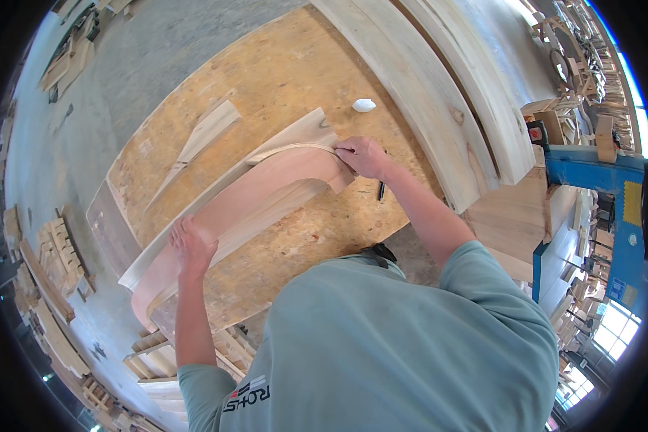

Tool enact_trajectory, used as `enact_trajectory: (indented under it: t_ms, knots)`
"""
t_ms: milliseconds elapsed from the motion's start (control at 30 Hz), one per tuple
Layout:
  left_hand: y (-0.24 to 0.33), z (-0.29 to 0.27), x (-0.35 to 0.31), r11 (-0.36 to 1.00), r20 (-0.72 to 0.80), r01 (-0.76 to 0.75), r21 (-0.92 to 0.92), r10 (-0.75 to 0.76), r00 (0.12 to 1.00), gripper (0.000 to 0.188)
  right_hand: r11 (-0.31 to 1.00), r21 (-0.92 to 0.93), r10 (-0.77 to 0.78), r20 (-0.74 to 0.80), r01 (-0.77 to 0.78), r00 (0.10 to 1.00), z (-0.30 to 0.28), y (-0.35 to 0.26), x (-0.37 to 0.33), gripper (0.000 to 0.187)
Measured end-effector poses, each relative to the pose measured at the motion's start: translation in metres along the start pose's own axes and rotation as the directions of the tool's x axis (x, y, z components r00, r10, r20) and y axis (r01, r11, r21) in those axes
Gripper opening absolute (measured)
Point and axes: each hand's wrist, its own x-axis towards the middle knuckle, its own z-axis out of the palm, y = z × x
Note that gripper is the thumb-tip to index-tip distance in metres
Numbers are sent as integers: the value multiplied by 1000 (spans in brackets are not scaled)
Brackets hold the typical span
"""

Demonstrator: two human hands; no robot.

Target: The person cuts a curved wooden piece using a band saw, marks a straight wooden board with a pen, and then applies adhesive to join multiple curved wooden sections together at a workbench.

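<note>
A pinkish curved wooden template [255,193] lies over a pale wooden board [295,135] on the worktable. My left hand [193,243] rests on the template's left part, palm down with fingers spread. My right hand [364,157] is at the template's right end, by its upper corner. Its fingers are pinched together, and what they hold, if anything, is hidden. A black pen [381,190] lies on the table just below my right wrist. Above that hand sits a small white lump [363,105].
The worktable [266,68] has a tan, mottled top. A narrow tapered wood offcut [205,137] lies at its left. Long thick planks [417,79] run along the right side. A blue machine frame [590,169] stands at far right. Stacked wood pieces [65,248] are on the floor at left.
</note>
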Motion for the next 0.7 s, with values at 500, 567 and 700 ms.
enact_trajectory:
  t_ms: [500, 567, 700]
  knots:
    - [0, 6, 3, 999, 29, 30, 27, -31, 999, 90, 971, -87, -223, 18, 224, 975, 3, 32, -47, 51]
    - [-3, 6, 3, 1000, 30, 19, 21, -20, 999, 90, 960, -107, -264, -55, 257, 963, 11, 37, -49, 49]
    - [-3, 1, 4, 999, 32, -12, 30, 11, 999, 90, 878, -280, -441, -163, 388, 882, 19, 49, -54, 44]
